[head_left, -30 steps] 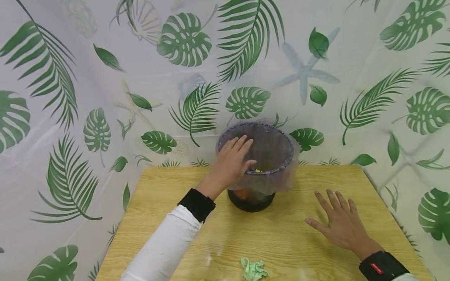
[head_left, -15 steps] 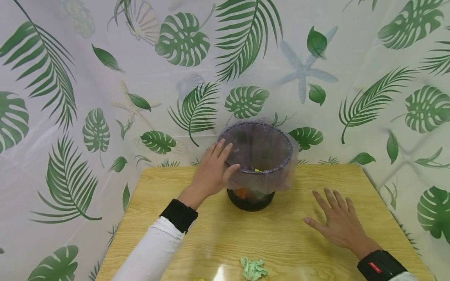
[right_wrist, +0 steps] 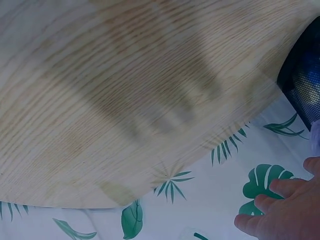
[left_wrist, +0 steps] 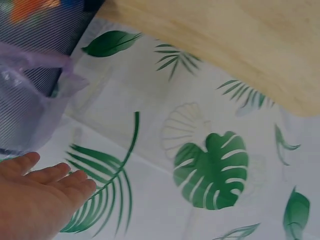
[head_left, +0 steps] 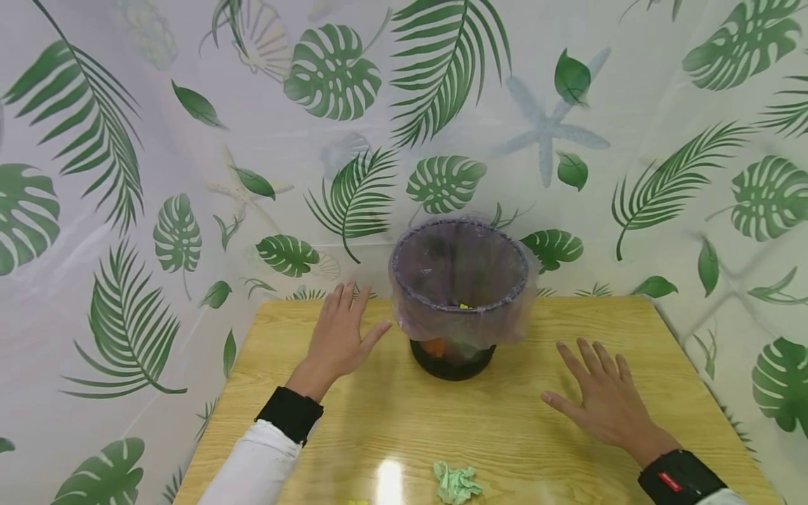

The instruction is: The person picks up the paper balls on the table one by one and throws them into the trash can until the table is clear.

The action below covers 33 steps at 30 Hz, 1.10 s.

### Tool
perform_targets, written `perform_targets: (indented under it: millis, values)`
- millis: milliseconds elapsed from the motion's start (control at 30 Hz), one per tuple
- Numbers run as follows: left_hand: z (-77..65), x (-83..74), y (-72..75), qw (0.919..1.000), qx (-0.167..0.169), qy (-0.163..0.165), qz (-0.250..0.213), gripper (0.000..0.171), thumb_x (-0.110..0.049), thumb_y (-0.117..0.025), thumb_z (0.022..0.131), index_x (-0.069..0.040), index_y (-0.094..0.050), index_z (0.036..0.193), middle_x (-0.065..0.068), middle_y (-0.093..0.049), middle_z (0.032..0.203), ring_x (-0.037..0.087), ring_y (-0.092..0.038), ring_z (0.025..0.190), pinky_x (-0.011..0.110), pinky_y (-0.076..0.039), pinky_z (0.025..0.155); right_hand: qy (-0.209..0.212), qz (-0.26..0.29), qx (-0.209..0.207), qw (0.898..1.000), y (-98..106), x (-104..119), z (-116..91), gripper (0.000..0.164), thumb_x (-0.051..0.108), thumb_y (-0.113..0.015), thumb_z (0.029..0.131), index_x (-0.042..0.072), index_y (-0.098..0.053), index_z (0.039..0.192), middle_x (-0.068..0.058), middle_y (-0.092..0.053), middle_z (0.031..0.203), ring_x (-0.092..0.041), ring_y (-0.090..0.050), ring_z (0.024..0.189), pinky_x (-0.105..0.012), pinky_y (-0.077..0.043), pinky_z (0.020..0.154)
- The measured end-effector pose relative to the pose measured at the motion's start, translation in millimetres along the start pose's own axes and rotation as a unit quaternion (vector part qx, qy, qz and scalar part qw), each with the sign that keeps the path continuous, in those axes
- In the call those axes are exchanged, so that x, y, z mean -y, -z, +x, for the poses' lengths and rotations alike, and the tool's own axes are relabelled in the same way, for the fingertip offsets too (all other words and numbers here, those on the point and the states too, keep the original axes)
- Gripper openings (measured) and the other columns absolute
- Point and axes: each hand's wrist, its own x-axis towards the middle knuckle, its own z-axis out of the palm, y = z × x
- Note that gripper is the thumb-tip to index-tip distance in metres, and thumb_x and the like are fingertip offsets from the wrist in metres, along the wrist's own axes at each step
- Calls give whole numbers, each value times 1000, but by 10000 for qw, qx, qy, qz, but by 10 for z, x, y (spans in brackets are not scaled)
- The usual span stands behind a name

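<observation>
A dark mesh trash can, lined with a thin purple plastic bag, stands at the back middle of the table. Orange and yellow items show inside it. My left hand is just left of the can, fingers spread and straight, holding nothing; the left wrist view shows the same hand beside the bag. Over the table's right side, my right hand has its fingers spread and holds nothing. A crumpled piece of light green paper lies near the front of the table.
A wood-grain table carries everything. At its bottom edge in the head view, a small yellow scrap is partly visible. A white sheet printed with green leaves hangs close behind and at the sides.
My left hand has moved left and down, from over the trash can's rim to beside the can. The right hand has barely moved; can and green paper stay in place.
</observation>
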Motion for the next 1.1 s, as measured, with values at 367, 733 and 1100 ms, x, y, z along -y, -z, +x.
perform_targets:
  millis: [367, 733, 1100]
  values:
    - [-367, 378, -246, 9983, 389, 421, 143, 86, -64, -48, 101, -5, -30, 161, 27, -21, 166, 46, -15, 154, 59, -12, 124, 26, -78, -32, 10000, -18, 27, 11, 94, 64, -63, 93, 13, -28, 163, -33, -29, 160, -60, -23, 144, -80, -9, 111]
    - [-696, 596, -454, 9958, 570, 643, 309, 91, -69, -49, 99, -6, -30, 162, 27, -20, 166, 47, -12, 154, 64, -9, 123, 55, -63, -64, 9999, -23, 64, 4, 93, 64, -63, 93, 12, -31, 162, -32, -29, 160, -59, -23, 144, -79, -12, 110]
    - [-880, 708, -637, 9938, 598, 809, 469, 95, -75, -49, 94, -11, -32, 162, 27, -23, 165, 50, -10, 154, 70, -5, 120, 125, -220, -106, 9996, -46, 92, 10, 94, 64, -65, 92, 13, -30, 163, -32, -31, 159, -58, -26, 143, -80, -14, 108]
